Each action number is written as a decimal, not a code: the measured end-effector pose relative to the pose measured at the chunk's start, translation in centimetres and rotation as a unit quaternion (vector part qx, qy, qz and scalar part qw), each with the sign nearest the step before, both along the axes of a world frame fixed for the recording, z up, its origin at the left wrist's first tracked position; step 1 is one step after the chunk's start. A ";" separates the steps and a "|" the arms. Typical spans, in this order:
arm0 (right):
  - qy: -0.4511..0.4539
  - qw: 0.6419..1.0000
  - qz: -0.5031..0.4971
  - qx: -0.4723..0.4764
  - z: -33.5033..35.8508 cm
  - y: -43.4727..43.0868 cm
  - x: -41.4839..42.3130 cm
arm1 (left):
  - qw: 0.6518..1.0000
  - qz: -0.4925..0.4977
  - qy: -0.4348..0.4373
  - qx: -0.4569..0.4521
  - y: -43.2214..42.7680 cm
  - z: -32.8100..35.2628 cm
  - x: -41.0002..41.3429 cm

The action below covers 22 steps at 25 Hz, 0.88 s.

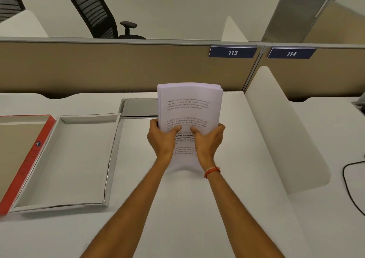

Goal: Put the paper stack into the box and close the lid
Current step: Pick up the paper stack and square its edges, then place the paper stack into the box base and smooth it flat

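Gripping the paper stack (189, 107) upright, fingers closed on its sides, left hand (162, 137) and right hand (209, 139) hold it right of the open box (65, 159); red lid (25, 159) lies left of the box.

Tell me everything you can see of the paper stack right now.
The paper stack is a thick sheaf of white sheets, the top page printed with black paragraphs, one line bold. It is held above the desk, right of the open box, its far end raised and its near end curving down. The left hand and right hand grip its side edges, thumbs on the top page. Its upper edges are slightly fanned.
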State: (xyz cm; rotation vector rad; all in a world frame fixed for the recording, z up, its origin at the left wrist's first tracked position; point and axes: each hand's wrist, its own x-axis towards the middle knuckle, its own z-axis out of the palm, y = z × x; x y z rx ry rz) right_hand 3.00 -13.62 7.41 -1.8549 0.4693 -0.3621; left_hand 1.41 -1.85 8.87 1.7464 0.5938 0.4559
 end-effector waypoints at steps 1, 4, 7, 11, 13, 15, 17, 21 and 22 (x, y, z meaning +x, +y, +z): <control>0.022 0.999 0.004 -0.036 0.7 -0.1 0.5 | 1.000 -0.002 0.017 0.020 0.2 0.7 0.4; 0.087 0.989 0.040 -0.113 2.5 -0.5 1.7 | 0.996 -0.004 0.058 0.063 1.0 2.2 1.0; 0.126 0.977 0.077 -0.156 3.5 -0.4 2.1 | 0.991 -0.011 0.102 0.083 1.7 2.6 1.0; 0.142 0.969 0.104 -0.174 3.6 0.5 1.5 | 0.988 -0.018 0.127 0.082 3.0 2.7 0.4; 0.151 0.967 0.109 -0.173 3.6 1.2 1.0 | 0.988 -0.026 0.129 0.087 3.8 2.7 -0.2; 0.161 0.966 0.114 -0.165 3.7 2.1 0.4 | 0.987 -0.032 0.132 0.087 4.8 2.7 -0.8; 0.170 0.966 0.119 -0.156 3.7 3.4 -0.3 | 0.986 -0.037 0.138 0.085 6.3 2.7 -1.4; 0.180 0.964 0.134 -0.145 3.6 7.3 -1.6 | 0.985 -0.036 0.150 0.083 10.2 2.7 -2.7; 0.181 0.963 0.137 -0.143 3.7 8.5 -1.9 | 0.984 -0.036 0.154 0.080 11.4 2.7 -3.1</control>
